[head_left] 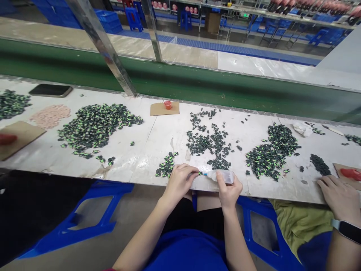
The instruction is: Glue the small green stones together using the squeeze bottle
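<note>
Near the front edge of the white table, my left hand (179, 180) pinches a small black-and-green part (200, 173) between thumb and fingers. My right hand (230, 191) is closed around a translucent squeeze bottle (212, 175), which lies nearly level. Its blue tip points left and meets the part, or comes very close to it; I cannot tell which. Just left of my left hand is a small pile of black-and-green parts (166, 165). Beyond the bottle, small dark pieces (200, 143) are scattered loosely.
Larger piles of black-and-green parts lie left (96, 128) and right (270, 150). A red cap-like cup (168, 105) sits on cardboard at the back. A metal post (121, 75) rises by the green conveyor (197, 84). At right, a co-worker's hand (340, 195) rests near dark pieces.
</note>
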The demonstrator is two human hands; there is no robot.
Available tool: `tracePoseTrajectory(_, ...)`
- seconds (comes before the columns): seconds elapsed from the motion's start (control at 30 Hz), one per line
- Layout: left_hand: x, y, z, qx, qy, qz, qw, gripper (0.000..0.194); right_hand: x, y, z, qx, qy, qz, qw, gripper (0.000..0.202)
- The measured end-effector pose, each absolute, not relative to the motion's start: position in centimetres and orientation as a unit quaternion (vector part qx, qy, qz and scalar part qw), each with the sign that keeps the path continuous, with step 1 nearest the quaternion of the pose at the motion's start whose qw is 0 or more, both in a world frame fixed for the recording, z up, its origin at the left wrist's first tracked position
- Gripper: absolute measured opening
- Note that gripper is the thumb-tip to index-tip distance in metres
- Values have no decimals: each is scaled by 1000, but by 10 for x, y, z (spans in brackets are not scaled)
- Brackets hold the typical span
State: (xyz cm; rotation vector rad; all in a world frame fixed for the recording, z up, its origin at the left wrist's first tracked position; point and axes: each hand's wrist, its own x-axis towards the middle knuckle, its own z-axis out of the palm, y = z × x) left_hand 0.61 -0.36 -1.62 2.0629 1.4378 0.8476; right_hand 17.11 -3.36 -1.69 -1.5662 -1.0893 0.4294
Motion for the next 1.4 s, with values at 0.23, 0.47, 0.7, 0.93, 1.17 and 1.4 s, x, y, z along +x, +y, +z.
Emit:
tracePoseTrajectory(0.23,7,-3,-17,754,528,312,235,11,171,-34,-18,-666,-440,197,570,29)
tracePoseTrajectory(0.47,7,-4,-16,755,523,311,243,13,175,-33,-22,-611,-300,206,703,27)
tracePoseTrajectory(0.7,7,-6,-16,769,503,309,244,6,162,-21,-6,-609,-413,241,633,37)
tracePoseTrajectory(0.93,12,-9,-31,779,478,351,204,13,134,7,-14,-615,-499,289,538,44)
tracePoseTrajectory(1.17,8,-13,-35,768,464,392,203,16,157,-2,-8,-586,-553,316,501,43)
tracePoseTrajectory(1.4,3,-20,-19,730,444,421,305,15,231,-20,-8,-755,-542,37,367,23)
